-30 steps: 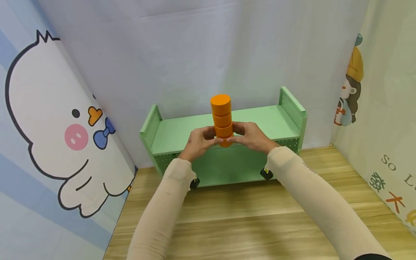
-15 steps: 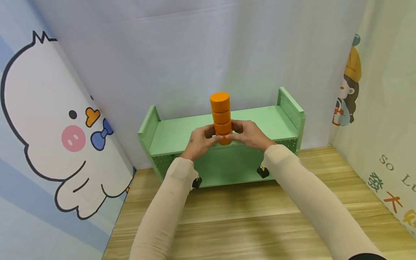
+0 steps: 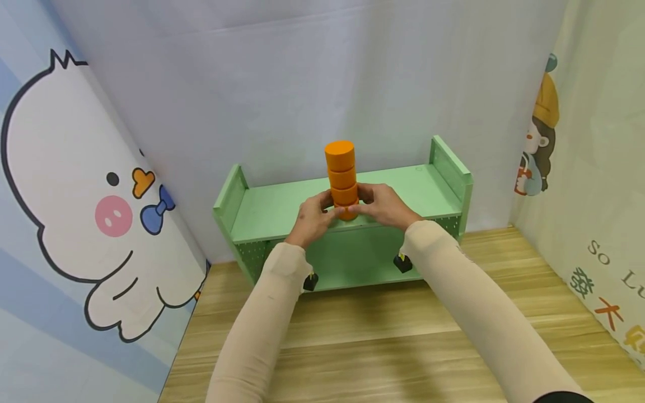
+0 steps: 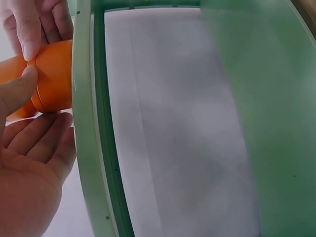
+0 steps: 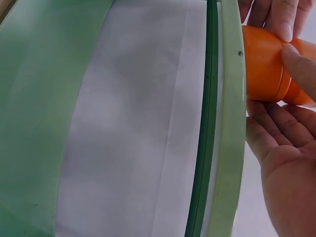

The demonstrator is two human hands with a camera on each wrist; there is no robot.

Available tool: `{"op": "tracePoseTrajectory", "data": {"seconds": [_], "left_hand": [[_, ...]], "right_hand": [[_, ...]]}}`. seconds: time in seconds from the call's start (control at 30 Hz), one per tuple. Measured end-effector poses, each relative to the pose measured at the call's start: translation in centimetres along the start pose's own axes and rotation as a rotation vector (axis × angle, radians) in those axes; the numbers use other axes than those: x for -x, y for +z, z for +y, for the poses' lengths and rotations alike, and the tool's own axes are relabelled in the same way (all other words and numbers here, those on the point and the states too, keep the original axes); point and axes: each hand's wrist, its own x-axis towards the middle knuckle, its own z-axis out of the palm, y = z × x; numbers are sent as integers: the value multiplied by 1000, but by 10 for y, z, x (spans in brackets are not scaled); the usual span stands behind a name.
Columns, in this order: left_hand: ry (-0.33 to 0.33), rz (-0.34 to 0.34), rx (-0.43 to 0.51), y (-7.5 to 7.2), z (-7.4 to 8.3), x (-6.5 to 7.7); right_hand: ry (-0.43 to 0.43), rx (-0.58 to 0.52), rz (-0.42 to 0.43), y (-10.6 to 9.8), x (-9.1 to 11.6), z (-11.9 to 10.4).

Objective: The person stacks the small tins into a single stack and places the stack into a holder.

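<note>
A tall stack of orange cylinders stands upright over the front part of the green shelf's top. My left hand holds its lower end from the left, thumb across the front and fingers behind. From the right, my right hand grips the same lower end, with the two thumbs almost meeting. In the left wrist view, the lowest cylinder is right at the shelf board's edge. The right wrist view shows the seam between two orange pieces beside my right thumb.
The green shelf has a raised panel at each end and a lower level. It stands on a wood-grain table against a pale cloth backdrop. Printed cartoon curtains flank it.
Both hands have lowered the stack a little toward the shelf top and moved it slightly away from me. Their hold on it stays the same.
</note>
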Motion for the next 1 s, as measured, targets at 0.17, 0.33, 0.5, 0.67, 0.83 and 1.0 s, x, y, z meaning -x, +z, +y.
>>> {"op": "tracePoseTrajectory", "data": {"seconds": [0.17, 0.33, 0.5, 0.67, 0.83, 1.0], "left_hand": [[-24, 3, -8, 2, 2, -1], [-40, 11, -5, 3, 2, -2], [-51, 4, -24, 2, 3, -2], [-76, -12, -68, -2, 4, 0], [-115, -33, -167, -7, 7, 5], [-138, -76, -284, -17, 10, 12]], "right_hand": [[13, 12, 5, 0, -2, 0], [14, 14, 4, 1, -3, -1], [23, 15, 3, 1, -4, -2], [46, 42, 5, -2, -2, -2], [90, 145, 8, -6, 5, -3], [106, 292, -7, -9, 14, -4]]}}
